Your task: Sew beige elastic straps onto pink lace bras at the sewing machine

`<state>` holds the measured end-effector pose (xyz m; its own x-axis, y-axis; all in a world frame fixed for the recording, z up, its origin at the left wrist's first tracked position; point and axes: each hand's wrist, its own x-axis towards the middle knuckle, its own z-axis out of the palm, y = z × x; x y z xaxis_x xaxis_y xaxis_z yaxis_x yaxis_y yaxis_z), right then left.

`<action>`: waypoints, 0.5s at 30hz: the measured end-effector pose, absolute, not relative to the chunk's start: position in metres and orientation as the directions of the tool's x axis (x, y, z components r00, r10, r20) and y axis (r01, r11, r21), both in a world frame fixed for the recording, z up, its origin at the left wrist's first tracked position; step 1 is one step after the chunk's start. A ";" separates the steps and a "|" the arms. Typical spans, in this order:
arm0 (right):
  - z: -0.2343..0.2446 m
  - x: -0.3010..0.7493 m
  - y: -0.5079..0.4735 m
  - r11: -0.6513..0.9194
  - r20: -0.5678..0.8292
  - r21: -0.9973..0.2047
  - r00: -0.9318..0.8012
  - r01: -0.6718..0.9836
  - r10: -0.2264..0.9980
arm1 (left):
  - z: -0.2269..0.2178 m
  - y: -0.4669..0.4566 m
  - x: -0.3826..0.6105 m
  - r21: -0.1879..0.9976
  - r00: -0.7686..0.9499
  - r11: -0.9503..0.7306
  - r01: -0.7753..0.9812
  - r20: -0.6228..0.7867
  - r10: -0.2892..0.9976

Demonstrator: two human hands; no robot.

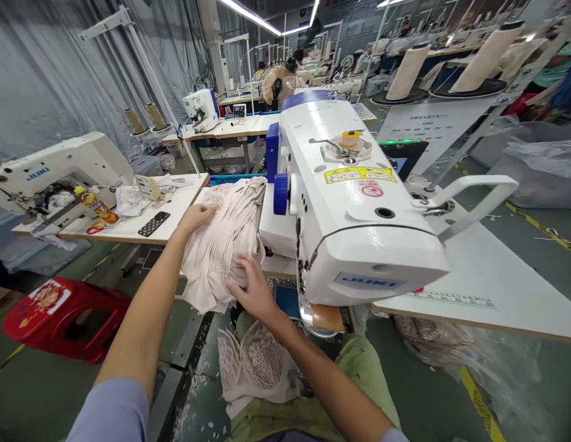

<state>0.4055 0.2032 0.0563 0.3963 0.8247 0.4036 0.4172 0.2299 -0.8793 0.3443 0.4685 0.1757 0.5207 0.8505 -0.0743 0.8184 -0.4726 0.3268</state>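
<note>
A thick pile of pale pink lace-trimmed garments (pixel 239 215) lies on the table left of the white sewing machine (pixel 354 202), its near end draping over the edge. My left hand (pixel 198 218) rests on the pile's left side, fingers laid on the cloth. At the near right corner of the pile is my right hand (pixel 253 288), its thumb and fingers apart and curved, touching the fabric. Another pale pink lace piece, a bra (pixel 255 362) by its cups, lies on my lap below the right forearm.
Left, a second sewing machine (pixel 59 172) shares a table with a phone (pixel 154 224), a bottle (pixel 99 205) and red-handled scissors (pixel 96 230). A red stool (pixel 64 316) stands on the floor. Thread cones (pixel 407 70) and a ruler (pixel 455 299) are at right.
</note>
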 end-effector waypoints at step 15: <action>0.050 0.466 0.320 -0.086 -0.173 -0.982 0.606 -0.170 0.777 | 0.132 0.516 0.302 0.616 0.497 0.036 0.787 -0.668 0.553</action>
<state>0.4659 0.3195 0.0502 0.6057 0.7766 -0.1731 -0.1699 -0.0863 -0.9817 0.3023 0.5163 0.1317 0.4972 0.5533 -0.6683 0.7873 0.0360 0.6155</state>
